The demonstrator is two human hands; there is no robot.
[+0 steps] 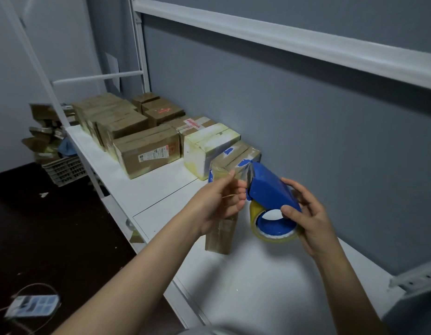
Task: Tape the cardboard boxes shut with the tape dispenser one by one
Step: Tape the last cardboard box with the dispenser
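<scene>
My right hand (308, 221) grips a blue tape dispenser (270, 187) with a roll of clear yellowish tape (258, 228), held above the white shelf (258, 274). My left hand (219, 201) pinches the free end of the clear tape (244, 175) at the dispenser's mouth. Right behind my hands lies a long cardboard box (233, 158) with blue tape scraps on its top; its near end (220, 238) hangs below my left hand.
Several taped cardboard boxes (147, 151) and a white-wrapped box (207, 146) stand in rows at the shelf's far end. Beyond the shelf are a plastic crate (64, 170) and stacked cardboard. A power strip (32, 305) lies on the dark floor at left.
</scene>
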